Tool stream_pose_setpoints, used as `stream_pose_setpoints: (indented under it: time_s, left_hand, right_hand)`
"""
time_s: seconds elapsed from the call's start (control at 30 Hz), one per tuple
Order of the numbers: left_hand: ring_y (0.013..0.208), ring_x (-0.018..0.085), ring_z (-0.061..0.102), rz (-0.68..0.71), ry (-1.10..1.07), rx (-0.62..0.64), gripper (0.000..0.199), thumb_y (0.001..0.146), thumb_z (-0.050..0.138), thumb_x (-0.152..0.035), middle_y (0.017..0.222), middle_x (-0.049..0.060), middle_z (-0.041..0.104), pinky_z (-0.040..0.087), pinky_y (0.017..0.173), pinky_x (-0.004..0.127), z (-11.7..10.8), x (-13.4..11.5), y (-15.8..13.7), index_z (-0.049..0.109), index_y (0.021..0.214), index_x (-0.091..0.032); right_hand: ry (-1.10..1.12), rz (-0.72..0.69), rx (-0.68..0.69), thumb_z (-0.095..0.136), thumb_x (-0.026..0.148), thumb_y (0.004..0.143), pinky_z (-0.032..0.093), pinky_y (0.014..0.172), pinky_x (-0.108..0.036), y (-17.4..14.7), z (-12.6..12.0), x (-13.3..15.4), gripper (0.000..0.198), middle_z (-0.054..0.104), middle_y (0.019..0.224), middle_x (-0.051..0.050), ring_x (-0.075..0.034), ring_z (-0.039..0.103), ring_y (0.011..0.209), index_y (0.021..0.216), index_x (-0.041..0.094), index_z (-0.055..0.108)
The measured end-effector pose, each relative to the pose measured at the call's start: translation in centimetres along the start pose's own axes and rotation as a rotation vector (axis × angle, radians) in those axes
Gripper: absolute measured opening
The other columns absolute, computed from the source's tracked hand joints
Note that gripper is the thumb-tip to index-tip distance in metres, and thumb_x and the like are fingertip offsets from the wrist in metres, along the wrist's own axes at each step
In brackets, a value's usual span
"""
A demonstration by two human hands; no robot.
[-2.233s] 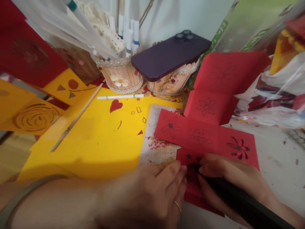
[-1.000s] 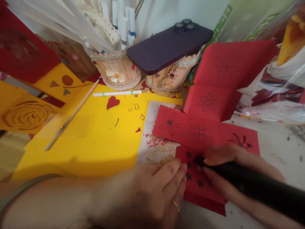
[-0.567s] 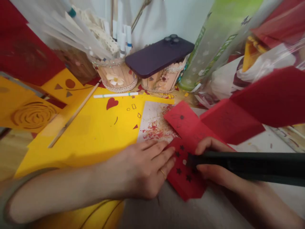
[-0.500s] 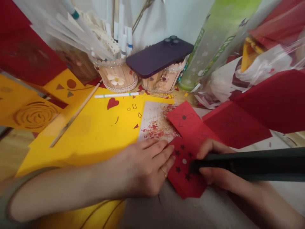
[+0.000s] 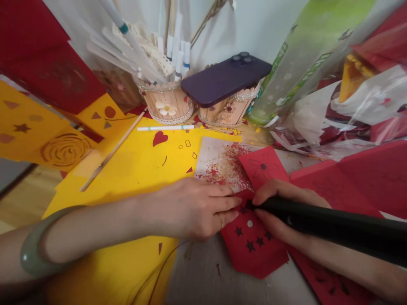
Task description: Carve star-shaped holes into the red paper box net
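My left hand (image 5: pixel 199 207) lies flat on a piece of red paper (image 5: pixel 259 262), fingers stretched out and their tips on its left side. The paper bears several dark star shapes and a pale round spot, perhaps a hole. My right hand (image 5: pixel 288 190) is closed around a thick black pen-shaped tool (image 5: pixel 330 226). Its tip rests at the paper's upper part, near a star close to my left fingertips. Another red paper piece (image 5: pixel 265 169), with a drawn flower, sits just behind. My right forearm crosses more red paper with dark petal shapes.
Yellow paper (image 5: pixel 152 169) with a red heart (image 5: pixel 160 138) and small scraps spreads to the left. Shavings cover a white sheet (image 5: pixel 206 156). Behind are a wooden stick (image 5: pixel 111 152), a white marker (image 5: pixel 165 128), pen cups (image 5: pixel 170 106), a phone (image 5: pixel 225 80) and a green bottle (image 5: pixel 273 93).
The red paper has turned under my hands, so its stars sit differently. The tool's tip has moved up and left, closer to my left fingertips. The whole view has shifted left.
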State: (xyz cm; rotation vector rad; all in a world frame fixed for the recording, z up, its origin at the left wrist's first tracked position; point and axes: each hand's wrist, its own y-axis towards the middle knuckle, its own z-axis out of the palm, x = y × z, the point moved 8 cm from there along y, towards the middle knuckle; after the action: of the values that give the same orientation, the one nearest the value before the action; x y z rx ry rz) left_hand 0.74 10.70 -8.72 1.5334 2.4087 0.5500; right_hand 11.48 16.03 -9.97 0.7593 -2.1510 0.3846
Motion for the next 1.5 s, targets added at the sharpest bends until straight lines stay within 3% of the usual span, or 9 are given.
stream_pose_setpoints:
  time_s: [0.13,0.4,0.87,1.5]
  left_hand:
    - [0.096,0.015,0.064,0.006,0.045,0.041,0.032,0.095,0.036,-0.013,0.108,0.003,0.069,0.055,0.071,0.024,0.0,-0.5,0.1,0.067,0.102,-0.015]
    - [0.098,0.017,0.064,0.003,0.053,0.074,0.040,0.096,0.028,-0.012,0.110,0.004,0.068,0.054,0.073,0.028,0.1,-0.8,0.2,0.066,0.105,-0.016]
    - [0.099,0.017,0.064,0.005,0.037,0.046,0.036,0.095,0.032,-0.013,0.110,0.004,0.068,0.053,0.078,0.028,0.1,-0.6,0.1,0.067,0.104,-0.016]
    - [0.104,0.016,0.059,0.006,0.040,0.094,0.029,0.095,0.038,-0.016,0.118,0.002,0.064,0.049,0.083,0.029,0.7,-0.5,-0.1,0.064,0.109,-0.016]
  right_hand:
    - [-0.024,-0.076,-0.099,0.053,0.014,0.078,0.047,0.045,-0.020,-0.7,-0.2,-0.2,0.014,0.060,0.060,0.007,-0.011,0.058,0.048,0.081,0.027,0.050]
    - [-0.054,-0.147,-0.140,0.053,0.011,0.077,0.043,0.039,-0.019,-0.9,0.4,-0.5,0.019,0.056,0.053,0.009,-0.010,0.056,0.043,0.081,0.029,0.049]
    - [-0.073,-0.192,-0.128,0.056,0.014,0.077,0.043,0.040,-0.017,-1.0,0.6,-0.6,0.018,0.059,0.058,0.009,-0.008,0.057,0.044,0.083,0.029,0.049]
    - [-0.122,-0.372,0.023,0.047,0.003,0.076,0.046,0.049,-0.016,-0.9,1.1,1.3,0.027,0.057,0.067,0.003,-0.009,0.059,0.052,0.089,0.026,0.042]
